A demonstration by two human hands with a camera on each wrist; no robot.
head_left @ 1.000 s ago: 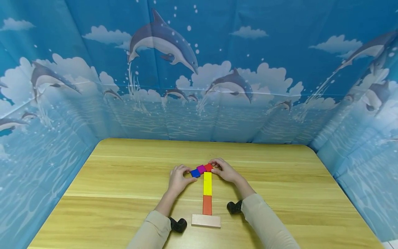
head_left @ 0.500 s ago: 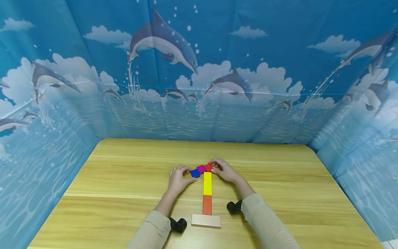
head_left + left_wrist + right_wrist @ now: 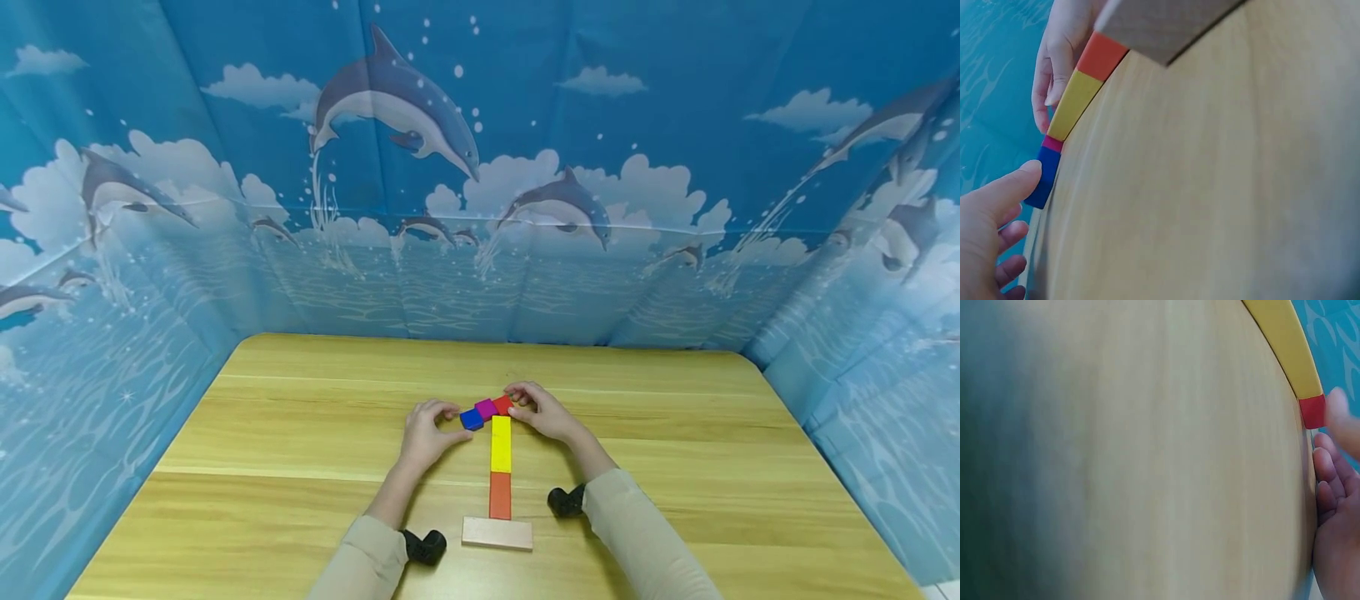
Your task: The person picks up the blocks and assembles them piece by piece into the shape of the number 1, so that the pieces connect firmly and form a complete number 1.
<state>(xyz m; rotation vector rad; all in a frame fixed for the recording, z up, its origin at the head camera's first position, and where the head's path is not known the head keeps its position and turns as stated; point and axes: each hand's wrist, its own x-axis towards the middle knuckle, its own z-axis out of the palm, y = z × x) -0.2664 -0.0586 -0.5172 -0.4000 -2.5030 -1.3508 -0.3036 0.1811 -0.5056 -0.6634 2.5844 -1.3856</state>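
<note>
A slanting row of small blocks lies on the table: a blue block (image 3: 472, 419) on the left, a magenta block (image 3: 487, 409) in the middle and a red block (image 3: 502, 405) on the right. My left hand (image 3: 424, 435) is beside the blue block, thumb tip right at its near side and fingers spread just off its left end. With thumb and fingertips, my right hand (image 3: 546, 412) pinches the red block at its right end. Below the row, a yellow block (image 3: 501, 443) and an orange block (image 3: 500, 496) stand end to end, leading down to a pale wooden block (image 3: 497, 533) set crosswise.
The wooden table (image 3: 300, 383) extends around the blocks on every side. Behind it hangs a blue curtain (image 3: 465, 283) printed with dolphins. Black wrist-worn devices (image 3: 425, 547) show near both sleeves.
My left hand has shifted slightly left, its fingers drawing off the blue block. My right hand and the blocks have stayed put.
</note>
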